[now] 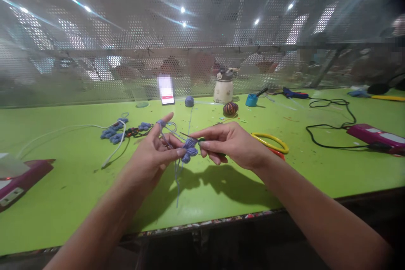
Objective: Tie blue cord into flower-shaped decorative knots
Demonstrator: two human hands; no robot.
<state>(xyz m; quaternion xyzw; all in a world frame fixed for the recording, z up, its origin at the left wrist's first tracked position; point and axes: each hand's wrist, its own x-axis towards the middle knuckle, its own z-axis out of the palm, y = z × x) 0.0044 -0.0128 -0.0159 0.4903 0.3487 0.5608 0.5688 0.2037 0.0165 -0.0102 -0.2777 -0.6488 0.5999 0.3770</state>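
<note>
Between thumb and fingers, my left hand pinches a small purple-blue crocheted flower with puffed petals. Yarn of the same colour wraps around its raised index finger, and a loose tail hangs below. My right hand is closed on a crochet hook; its thin metal shaft points left over the flower's top edge, and a bit of dark green grip shows at the fingertips. A strand runs back to a purple yarn ball behind the hands.
Finished-looking purple crochet pieces and a white cable lie left. Yellow-handled scissors rest by my right forearm. Behind are a propped phone, a jar-like bottle, a multicoloured yarn ball and a blue pot. Purple power strips sit at both sides.
</note>
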